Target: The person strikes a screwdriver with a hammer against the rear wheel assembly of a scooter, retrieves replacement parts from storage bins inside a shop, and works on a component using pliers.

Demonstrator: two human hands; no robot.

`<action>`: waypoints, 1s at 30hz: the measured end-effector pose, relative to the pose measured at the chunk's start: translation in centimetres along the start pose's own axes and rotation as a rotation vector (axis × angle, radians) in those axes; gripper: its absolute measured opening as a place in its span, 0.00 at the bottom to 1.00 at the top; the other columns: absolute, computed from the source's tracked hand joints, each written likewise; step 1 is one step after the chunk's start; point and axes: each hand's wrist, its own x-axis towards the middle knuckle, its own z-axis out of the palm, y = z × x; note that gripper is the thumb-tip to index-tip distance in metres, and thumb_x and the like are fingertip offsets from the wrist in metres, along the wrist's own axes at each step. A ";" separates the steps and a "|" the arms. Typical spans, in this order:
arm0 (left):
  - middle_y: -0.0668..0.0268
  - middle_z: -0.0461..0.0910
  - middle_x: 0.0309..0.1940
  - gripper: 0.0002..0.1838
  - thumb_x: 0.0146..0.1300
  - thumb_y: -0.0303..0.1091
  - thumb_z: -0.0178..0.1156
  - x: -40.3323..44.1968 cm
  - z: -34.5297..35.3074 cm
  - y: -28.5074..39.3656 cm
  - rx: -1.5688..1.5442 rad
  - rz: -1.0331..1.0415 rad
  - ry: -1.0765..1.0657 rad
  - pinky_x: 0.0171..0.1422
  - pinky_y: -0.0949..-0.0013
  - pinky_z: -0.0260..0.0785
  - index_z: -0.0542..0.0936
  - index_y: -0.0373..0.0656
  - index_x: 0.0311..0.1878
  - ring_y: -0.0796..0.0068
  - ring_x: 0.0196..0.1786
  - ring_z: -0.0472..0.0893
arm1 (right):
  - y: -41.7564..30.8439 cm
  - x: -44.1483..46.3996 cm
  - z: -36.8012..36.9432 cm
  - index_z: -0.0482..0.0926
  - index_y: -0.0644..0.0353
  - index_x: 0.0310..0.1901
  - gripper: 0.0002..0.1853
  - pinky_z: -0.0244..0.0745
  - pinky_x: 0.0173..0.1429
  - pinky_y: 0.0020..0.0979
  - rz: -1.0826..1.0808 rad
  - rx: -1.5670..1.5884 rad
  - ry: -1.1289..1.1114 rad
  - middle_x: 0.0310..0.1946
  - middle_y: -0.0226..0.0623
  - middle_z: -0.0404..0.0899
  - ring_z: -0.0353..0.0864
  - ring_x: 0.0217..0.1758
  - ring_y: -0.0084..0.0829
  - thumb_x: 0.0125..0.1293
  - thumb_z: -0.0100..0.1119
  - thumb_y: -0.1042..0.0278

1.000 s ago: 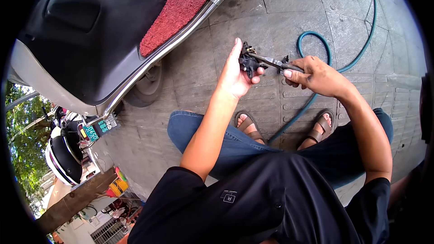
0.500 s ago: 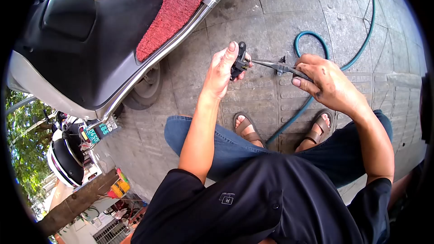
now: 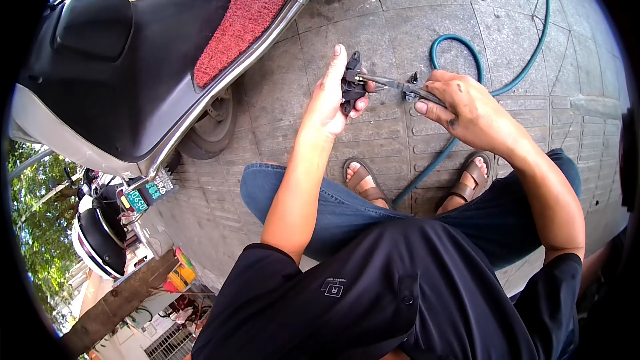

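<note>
My left hand (image 3: 331, 97) is closed round a small black plastic part (image 3: 351, 87) with brass-coloured metal pieces on its open side. Its thumb points up along the part's edge, and the fingertips show on the far side. In my right hand (image 3: 470, 107) I grip long-nose pliers (image 3: 403, 87) by the handles. The tips of the pliers reach the metal pieces of the black part; whether they clamp one I cannot tell. Beneath the pliers a small dark object (image 3: 413, 79) shows on the ground, partly covered.
A scooter with a red floor mat (image 3: 250, 7) stands at the upper left, its wheel (image 3: 212, 127) near my left arm. A green hose (image 3: 533, 67) loops over the paving (image 3: 427, 0) and runs between my sandalled feet. Another parked scooter (image 3: 100, 240) is at the far left.
The pliers' tips have moved left onto the metal pieces of the black part. My left hand has turned the part slightly, and its thumb has straightened upward.
</note>
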 end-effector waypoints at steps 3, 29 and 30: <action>0.61 0.79 0.23 0.34 0.62 0.71 0.48 -0.2 0.1 0.1 0.085 0.019 0.029 0.13 0.78 0.56 0.74 0.43 0.36 0.78 0.15 0.73 | 0.3 0.0 0.4 0.79 0.71 0.40 0.18 0.74 0.44 0.43 -0.059 -0.042 0.044 0.33 0.50 0.78 0.79 0.40 0.51 0.64 0.59 0.59; 0.59 0.76 0.27 0.30 0.68 0.66 0.43 1.3 -2.3 -0.4 -0.287 -0.277 -0.374 0.15 0.76 0.55 0.75 0.46 0.35 0.76 0.17 0.70 | 2.1 1.8 2.1 0.79 0.70 0.43 0.24 0.72 0.40 0.40 0.269 0.271 -0.208 0.21 0.51 0.75 0.78 0.27 0.44 0.68 0.56 0.50; 0.59 0.76 0.27 0.30 0.68 0.66 0.43 0.9 -1.9 -0.3 -0.291 -0.274 -0.375 0.15 0.76 0.55 0.75 0.46 0.35 0.76 0.17 0.70 | 2.1 1.9 1.7 0.79 0.70 0.44 0.26 0.73 0.41 0.39 0.292 0.289 -0.228 0.21 0.49 0.75 0.78 0.27 0.41 0.68 0.56 0.48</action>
